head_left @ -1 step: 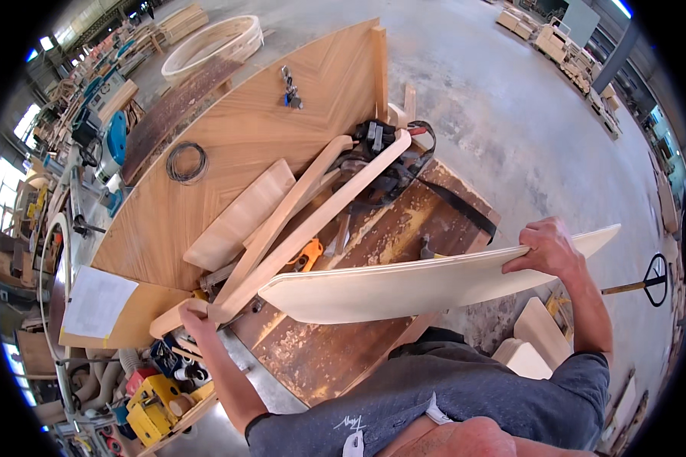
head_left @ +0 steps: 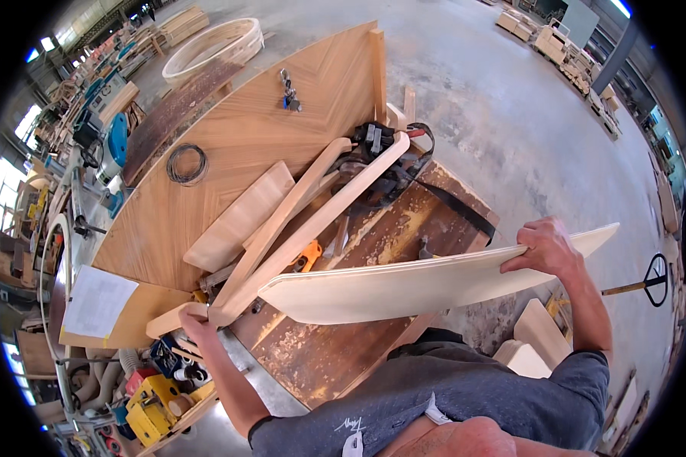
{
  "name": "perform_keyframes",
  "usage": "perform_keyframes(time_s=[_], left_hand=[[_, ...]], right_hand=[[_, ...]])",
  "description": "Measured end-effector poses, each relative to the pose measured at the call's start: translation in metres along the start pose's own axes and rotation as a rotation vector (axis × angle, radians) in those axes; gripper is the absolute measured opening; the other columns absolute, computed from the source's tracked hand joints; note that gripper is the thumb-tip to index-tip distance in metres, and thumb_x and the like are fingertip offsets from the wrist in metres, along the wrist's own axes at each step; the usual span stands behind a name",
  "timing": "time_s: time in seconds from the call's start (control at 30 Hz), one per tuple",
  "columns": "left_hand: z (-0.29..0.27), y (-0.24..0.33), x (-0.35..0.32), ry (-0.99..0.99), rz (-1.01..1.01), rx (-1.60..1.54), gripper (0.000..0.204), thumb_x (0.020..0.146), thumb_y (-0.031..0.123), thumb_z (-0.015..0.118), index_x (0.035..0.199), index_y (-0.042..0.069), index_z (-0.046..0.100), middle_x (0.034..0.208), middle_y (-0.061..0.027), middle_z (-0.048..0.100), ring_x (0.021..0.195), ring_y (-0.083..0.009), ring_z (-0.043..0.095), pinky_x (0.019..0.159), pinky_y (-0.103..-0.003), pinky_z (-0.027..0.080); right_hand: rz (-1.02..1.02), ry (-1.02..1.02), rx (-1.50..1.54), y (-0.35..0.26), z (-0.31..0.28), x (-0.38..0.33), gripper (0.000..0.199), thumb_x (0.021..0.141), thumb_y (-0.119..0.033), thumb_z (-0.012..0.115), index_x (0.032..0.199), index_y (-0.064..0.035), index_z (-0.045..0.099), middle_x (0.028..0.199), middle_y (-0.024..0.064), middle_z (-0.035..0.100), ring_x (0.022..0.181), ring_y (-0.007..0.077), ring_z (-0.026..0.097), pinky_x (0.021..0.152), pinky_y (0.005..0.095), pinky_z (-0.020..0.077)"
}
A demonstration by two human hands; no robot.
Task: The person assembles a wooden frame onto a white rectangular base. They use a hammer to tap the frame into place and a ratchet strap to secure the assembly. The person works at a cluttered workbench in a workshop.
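My right hand (head_left: 545,247) grips a long pale plywood panel (head_left: 373,293) by its upper edge, thumb on one face. The panel, with a chamfered left end, spans in front of me above the brown workbench (head_left: 335,343). At the lower left, my left hand (head_left: 197,323) is closed on a short angled wooden piece (head_left: 166,321). That piece meets the lower end of a long wooden strip (head_left: 320,221); whether they are joined I cannot tell. Beside it lies a second wooden strip (head_left: 282,213). My left fingertips are partly hidden.
A large curved veneered panel (head_left: 236,152) carries a wire coil (head_left: 187,164), a flat board (head_left: 240,215) and a paper sheet (head_left: 99,301). Black straps (head_left: 389,179) and an orange tool (head_left: 307,257) lie on the bench. A yellow machine (head_left: 152,407) stands lower left, wooden offcuts (head_left: 541,331) right.
My left hand and the short wooden piece have shifted very slightly. The plywood panel and my right hand are almost unmoved.
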State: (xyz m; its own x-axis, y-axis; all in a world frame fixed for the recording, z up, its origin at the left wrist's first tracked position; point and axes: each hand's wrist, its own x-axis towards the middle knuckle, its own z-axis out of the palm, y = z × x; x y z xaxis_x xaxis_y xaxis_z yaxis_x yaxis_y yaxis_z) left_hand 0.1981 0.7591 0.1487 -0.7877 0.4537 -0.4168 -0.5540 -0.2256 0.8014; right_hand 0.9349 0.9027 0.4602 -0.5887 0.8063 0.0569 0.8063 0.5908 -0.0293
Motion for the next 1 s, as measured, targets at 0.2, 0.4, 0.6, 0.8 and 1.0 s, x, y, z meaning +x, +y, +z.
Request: perform_keyframes(time_s=[0.2, 0.4, 0.6, 0.8, 1.0], left_hand=[[0.007, 0.009, -0.133, -0.201, 0.256, -0.14, 0.025, 0.09, 0.021, 0.069, 0.103, 0.006, 0.055, 0.095, -0.0057, 0.062, 0.086, -0.0207, 0.06, 0.084, -0.044, 0.052], [-0.049, -0.013, -0.205, -0.467, 0.2, -0.057, 0.047, 0.084, 0.013, 0.073, 0.124, 0.003, 0.051, 0.106, -0.0082, 0.06, 0.104, -0.0247, 0.057, 0.104, -0.047, 0.045], [-0.07, -0.033, -0.279, -0.361, 0.221, 0.259, 0.057, 0.074, 0.008, 0.069, 0.127, 0.0, 0.051, 0.117, -0.0104, 0.061, 0.117, -0.0277, 0.058, 0.109, -0.045, 0.042], [-0.079, -0.057, -0.312, -0.212, 0.273, 0.266, 0.069, 0.072, 0.003, 0.068, 0.138, -0.001, 0.046, 0.112, -0.0097, 0.062, 0.114, -0.0267, 0.062, 0.102, -0.042, 0.048], [-0.109, -0.076, -0.321, -0.18, 0.227, 0.264, 0.1, 0.067, -0.001, 0.069, 0.154, 0.011, 0.021, 0.114, -0.0109, 0.061, 0.123, -0.0328, 0.059, 0.097, -0.046, 0.053]], right_hand=[[-0.023, 0.046, 0.057, 0.024, -0.005, -0.005, 0.056, 0.056, -0.051, 0.089, 0.058, -0.0072, 0.054, 0.056, 0.0085, 0.051, 0.053, 0.032, 0.055, 0.051, 0.0416, 0.043], [-0.148, 0.103, 0.035, 0.054, 0.0, -0.014, 0.058, 0.055, -0.049, 0.089, 0.06, -0.0065, 0.051, 0.057, 0.008, 0.048, 0.053, 0.0316, 0.052, 0.051, 0.042, 0.0414], [-0.191, 0.009, 0.028, 0.079, 0.005, -0.013, 0.057, 0.057, -0.052, 0.087, 0.061, -0.0065, 0.053, 0.058, 0.0092, 0.051, 0.057, 0.0327, 0.054, 0.054, 0.0434, 0.0427], [-0.21, -0.03, -0.012, 0.098, 0.008, 0.0, 0.055, 0.057, -0.053, 0.086, 0.06, -0.0069, 0.056, 0.061, 0.0112, 0.055, 0.062, 0.0341, 0.058, 0.058, 0.0461, 0.0444], [-0.291, 0.09, 0.048, 0.095, 0.016, 0.005, 0.054, 0.051, -0.045, 0.091, 0.058, -0.0064, 0.054, 0.058, 0.0115, 0.053, 0.055, 0.0343, 0.054, 0.051, 0.044, 0.042]])
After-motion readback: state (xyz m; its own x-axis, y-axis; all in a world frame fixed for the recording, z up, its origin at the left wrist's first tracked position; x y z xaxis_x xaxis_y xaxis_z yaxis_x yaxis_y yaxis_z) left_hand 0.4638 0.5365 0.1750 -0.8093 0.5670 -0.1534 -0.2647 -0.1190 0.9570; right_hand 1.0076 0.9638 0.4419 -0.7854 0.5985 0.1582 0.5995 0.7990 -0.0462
